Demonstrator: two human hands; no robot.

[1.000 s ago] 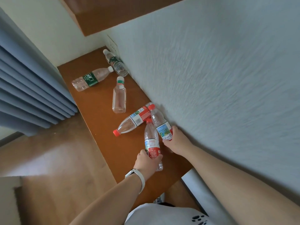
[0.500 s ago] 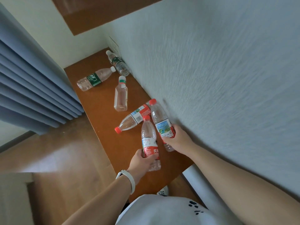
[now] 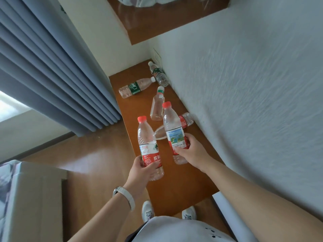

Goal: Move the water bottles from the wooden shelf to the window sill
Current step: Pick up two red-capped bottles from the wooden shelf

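My left hand (image 3: 142, 169) grips a red-capped water bottle with a red label (image 3: 148, 145), raised above the wooden shelf (image 3: 183, 182). In my right hand (image 3: 191, 151) is a second red-capped bottle with a landscape label (image 3: 173, 130), also lifted off the shelf. Behind them a third red-label bottle (image 3: 185, 120) lies on its side, partly hidden. Farther back lie a clear bottle with a white cap (image 3: 157, 106) and two green-label bottles (image 3: 135, 87) (image 3: 159, 74), the last one against the wall.
A grey-blue curtain (image 3: 52, 67) hangs left of the shelf. The textured white wall (image 3: 244, 102) runs along the shelf's right side. An upper wooden ledge (image 3: 157, 23) sits above the far end. A white cabinet (image 3: 31, 198) stands at lower left on the wood floor.
Both hands have lifted their bottles off the shelf and drawn them toward me. The view has tilted up, showing more curtain and the upper ledge.
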